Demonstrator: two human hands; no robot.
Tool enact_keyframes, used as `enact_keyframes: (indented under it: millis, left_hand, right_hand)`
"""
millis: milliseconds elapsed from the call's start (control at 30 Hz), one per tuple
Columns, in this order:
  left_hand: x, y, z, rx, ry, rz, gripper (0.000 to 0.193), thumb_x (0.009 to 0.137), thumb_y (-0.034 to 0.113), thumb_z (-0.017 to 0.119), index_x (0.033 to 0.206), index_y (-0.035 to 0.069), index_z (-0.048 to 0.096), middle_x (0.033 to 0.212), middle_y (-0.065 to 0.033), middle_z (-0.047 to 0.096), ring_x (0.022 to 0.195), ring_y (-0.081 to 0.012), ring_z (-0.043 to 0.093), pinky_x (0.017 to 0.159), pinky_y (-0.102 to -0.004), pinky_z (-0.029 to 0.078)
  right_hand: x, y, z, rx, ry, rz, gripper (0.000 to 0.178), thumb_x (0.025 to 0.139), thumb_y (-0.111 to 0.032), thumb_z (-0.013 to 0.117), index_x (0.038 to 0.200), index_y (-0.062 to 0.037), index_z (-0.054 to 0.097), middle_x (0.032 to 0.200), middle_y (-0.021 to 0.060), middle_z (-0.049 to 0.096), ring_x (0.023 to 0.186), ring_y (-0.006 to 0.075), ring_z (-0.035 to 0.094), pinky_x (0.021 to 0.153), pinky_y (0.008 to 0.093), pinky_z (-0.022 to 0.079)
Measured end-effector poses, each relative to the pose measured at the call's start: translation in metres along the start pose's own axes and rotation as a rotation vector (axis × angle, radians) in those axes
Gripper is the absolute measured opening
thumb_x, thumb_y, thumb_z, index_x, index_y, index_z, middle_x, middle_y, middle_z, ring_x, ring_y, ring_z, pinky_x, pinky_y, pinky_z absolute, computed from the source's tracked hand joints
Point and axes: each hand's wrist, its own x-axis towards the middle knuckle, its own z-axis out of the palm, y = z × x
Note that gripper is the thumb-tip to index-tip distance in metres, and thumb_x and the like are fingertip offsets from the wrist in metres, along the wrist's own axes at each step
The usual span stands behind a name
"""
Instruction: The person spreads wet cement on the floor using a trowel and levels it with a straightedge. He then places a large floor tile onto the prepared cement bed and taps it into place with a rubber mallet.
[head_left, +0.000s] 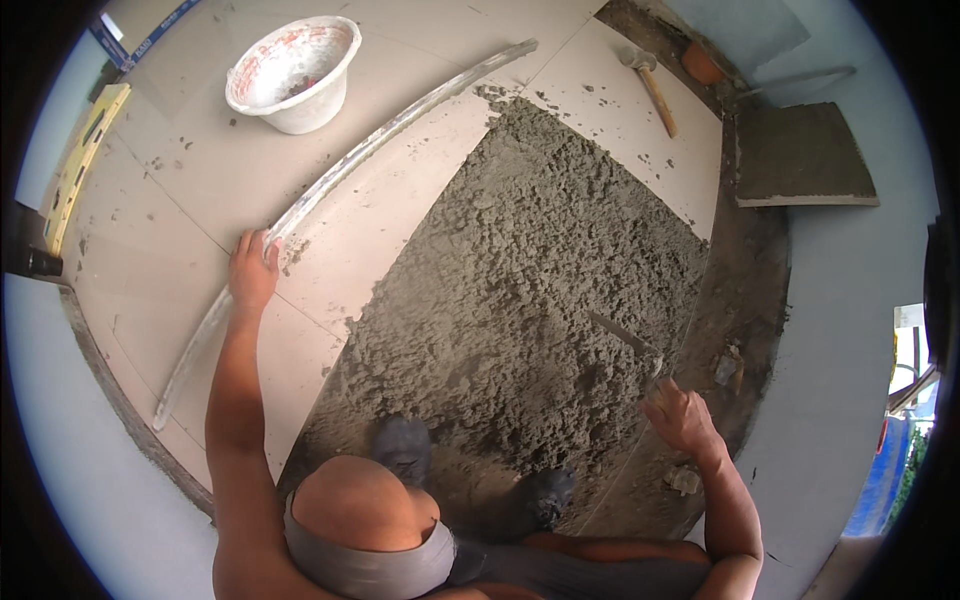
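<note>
My left hand (253,268) grips a long pale straightedge bar (345,168), which lies across the light floor tiles (335,265). In my right hand (685,415) is a trowel (622,333), its thin blade seen nearly edge-on, low over the mortar or touching it; I cannot tell which. The trowel's handle is mostly hidden by the fingers. A bed of rough grey mortar (530,240) spreads between my hands, bordered by laid tiles on its left and far sides.
A white bucket (300,110) stands on the tiles at the far left. A wooden-handled mallet (658,100) lies far right, near a grey square tile (805,155) by the wall. At the left edge is a yellow spirit level (85,165). My dark boots (545,495) are at the mortar's near edge.
</note>
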Motion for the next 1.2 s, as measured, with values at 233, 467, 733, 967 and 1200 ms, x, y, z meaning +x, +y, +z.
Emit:
enact_keyframes:
  millis: [233,467,733,967,1200]
  left_hand:
    - [0.018,-0.010,-0.025,-0.053,0.038,0.082,0.028,0.090,0.016,0.065,0.112,0.000,0.061,0.111,-0.0159,0.059,0.104,-0.0356,0.056,0.091,-0.0439,0.046]
    - [0.019,-0.053,-0.030,-0.020,-0.010,0.077,0.030,0.094,0.022,0.059,0.113,-0.001,0.059,0.112,-0.0172,0.058,0.106,-0.0362,0.054,0.094,-0.0438,0.044]
    - [0.002,-0.112,-0.026,0.040,-0.059,0.045,0.029,0.095,0.022,0.056,0.114,0.000,0.058,0.113,-0.0167,0.057,0.108,-0.0360,0.053,0.096,-0.0455,0.042]
    - [-0.014,-0.111,-0.017,0.051,-0.054,0.124,0.029,0.094,0.021,0.058,0.112,-0.002,0.057,0.111,-0.0196,0.056,0.106,-0.0385,0.053,0.095,-0.0467,0.042]
    - [-0.019,-0.124,-0.007,0.137,-0.134,0.102,0.029,0.092,0.018,0.061,0.113,-0.002,0.056,0.114,-0.0199,0.056,0.105,-0.0397,0.053,0.095,-0.0471,0.042]
  right_hand:
    - [0.007,-0.016,-0.026,0.030,0.008,0.019,0.033,0.086,-0.027,0.068,0.096,0.0007,0.053,0.072,0.0246,0.063,0.073,0.0453,0.064,0.064,0.0509,0.050]
    - [0.029,-0.038,-0.037,0.031,0.030,-0.049,0.036,0.087,-0.027,0.068,0.104,0.0012,0.054,0.071,0.0242,0.063,0.072,0.0457,0.063,0.063,0.0498,0.049]
    - [0.060,-0.072,-0.047,-0.012,0.019,-0.149,0.031,0.090,-0.026,0.066,0.097,-0.0002,0.050,0.067,0.0225,0.062,0.065,0.0446,0.062,0.058,0.0494,0.048]
    - [0.081,-0.095,-0.057,0.046,0.074,-0.236,0.030,0.090,-0.025,0.067,0.096,-0.0003,0.050,0.064,0.0213,0.060,0.062,0.0429,0.062,0.055,0.0477,0.047]
    - [0.093,-0.095,-0.063,0.048,0.095,-0.221,0.029,0.090,-0.022,0.067,0.094,0.0001,0.049,0.063,0.0202,0.060,0.060,0.0425,0.062,0.054,0.0475,0.047]
